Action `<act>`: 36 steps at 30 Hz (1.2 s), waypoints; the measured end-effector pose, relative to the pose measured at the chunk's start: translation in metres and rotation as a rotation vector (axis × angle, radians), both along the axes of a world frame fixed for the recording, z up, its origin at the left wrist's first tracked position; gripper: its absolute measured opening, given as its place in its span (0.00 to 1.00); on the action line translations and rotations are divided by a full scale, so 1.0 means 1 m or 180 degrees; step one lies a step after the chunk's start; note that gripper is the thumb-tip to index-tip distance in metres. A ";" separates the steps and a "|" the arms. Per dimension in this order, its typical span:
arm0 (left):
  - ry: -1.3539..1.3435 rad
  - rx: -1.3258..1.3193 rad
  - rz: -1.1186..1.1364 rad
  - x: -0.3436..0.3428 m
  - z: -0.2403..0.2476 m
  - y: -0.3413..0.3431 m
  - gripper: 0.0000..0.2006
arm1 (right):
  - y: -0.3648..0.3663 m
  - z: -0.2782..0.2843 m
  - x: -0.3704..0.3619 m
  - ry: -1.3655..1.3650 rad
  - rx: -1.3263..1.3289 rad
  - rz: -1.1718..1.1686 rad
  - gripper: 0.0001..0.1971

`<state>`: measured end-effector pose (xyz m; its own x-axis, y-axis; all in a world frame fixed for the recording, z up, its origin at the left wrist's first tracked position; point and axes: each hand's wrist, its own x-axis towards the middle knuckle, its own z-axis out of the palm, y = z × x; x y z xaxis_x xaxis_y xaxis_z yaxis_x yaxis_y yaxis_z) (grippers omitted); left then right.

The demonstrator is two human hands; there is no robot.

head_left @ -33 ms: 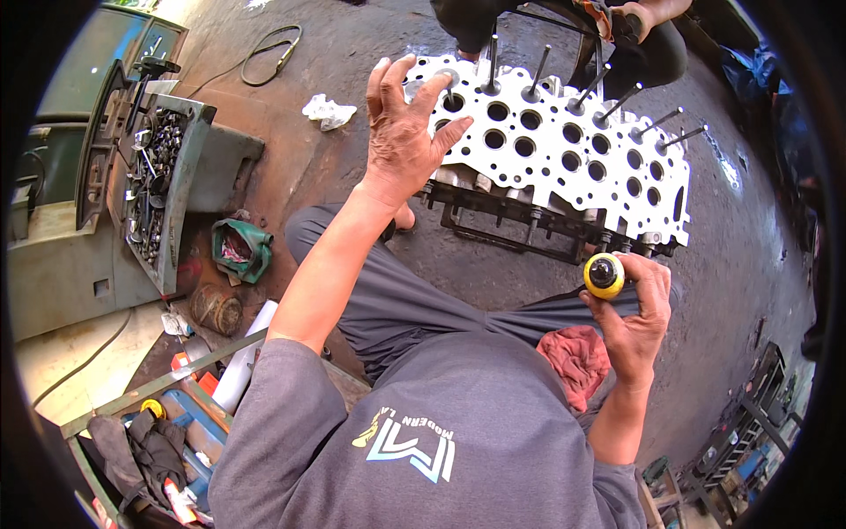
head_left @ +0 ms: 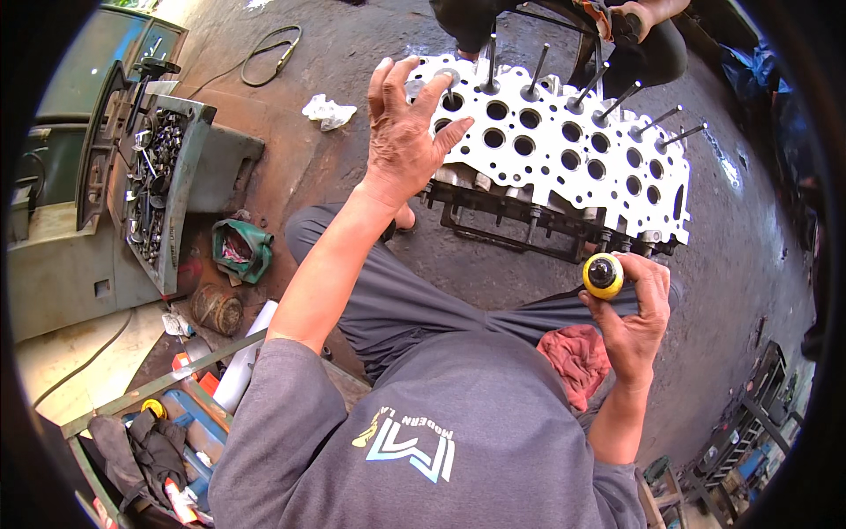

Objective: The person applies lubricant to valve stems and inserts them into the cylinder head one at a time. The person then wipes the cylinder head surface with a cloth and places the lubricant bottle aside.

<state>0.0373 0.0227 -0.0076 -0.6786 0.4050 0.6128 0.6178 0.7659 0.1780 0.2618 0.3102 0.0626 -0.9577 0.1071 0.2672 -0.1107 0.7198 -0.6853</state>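
In front of me lies a pale metal engine cylinder head [head_left: 551, 141], its top face full of round holes. My left hand [head_left: 401, 123] is on its left end, fingers spread and thumb apart. The index fingertip is at a grey disc beside a short dark rod; I cannot tell whether it touches them. Several valves [head_left: 533, 79] stand stem-up along the far side. My right hand [head_left: 641, 309] is closed around a round yellow object with a black end [head_left: 603, 276], seen end-on. It is held off the near right edge of the cylinder head, and its length is hidden.
A person's hand [head_left: 650, 16] and dark-clothed legs are beyond the cylinder head. A grey bin of metal parts [head_left: 152, 189] and a green pouch [head_left: 242, 251] stand left. A toolbox with blue tray [head_left: 187, 413] is lower left. A red rag [head_left: 575, 366] lies by my right leg.
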 end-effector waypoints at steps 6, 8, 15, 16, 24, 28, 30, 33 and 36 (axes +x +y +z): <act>-0.0016 -0.0025 0.0069 0.000 -0.006 0.000 0.28 | 0.000 -0.006 0.008 -0.0113 -0.0080 -0.0044 0.28; -0.0044 0.0003 0.0065 0.000 -0.008 0.000 0.28 | 0.000 -0.007 0.009 -0.0113 -0.0072 -0.0030 0.28; -0.0394 -0.0627 0.0351 0.012 0.007 0.009 0.26 | -0.001 -0.010 0.010 -0.0036 -0.0184 0.0049 0.29; 0.0023 -0.0597 0.0408 0.010 0.014 0.012 0.23 | -0.001 -0.009 0.010 -0.0030 -0.0205 0.0080 0.29; -0.4976 0.3667 -0.0235 -0.063 0.059 0.050 0.25 | -0.005 -0.001 0.018 0.0083 -0.0163 0.0088 0.28; -0.4838 0.2987 0.0079 -0.059 0.063 0.061 0.17 | -0.007 0.002 0.028 0.0105 -0.0185 0.0059 0.28; -0.4412 0.2611 0.0107 -0.041 0.066 0.058 0.10 | -0.008 0.004 0.032 0.0119 -0.0156 0.0058 0.28; -0.3202 0.2276 0.0014 0.000 0.076 0.044 0.07 | -0.007 0.014 0.030 0.0236 0.0013 0.0115 0.28; -0.3241 0.3524 -0.0534 0.049 0.086 0.027 0.07 | 0.000 0.037 0.015 0.0501 0.0403 0.0222 0.27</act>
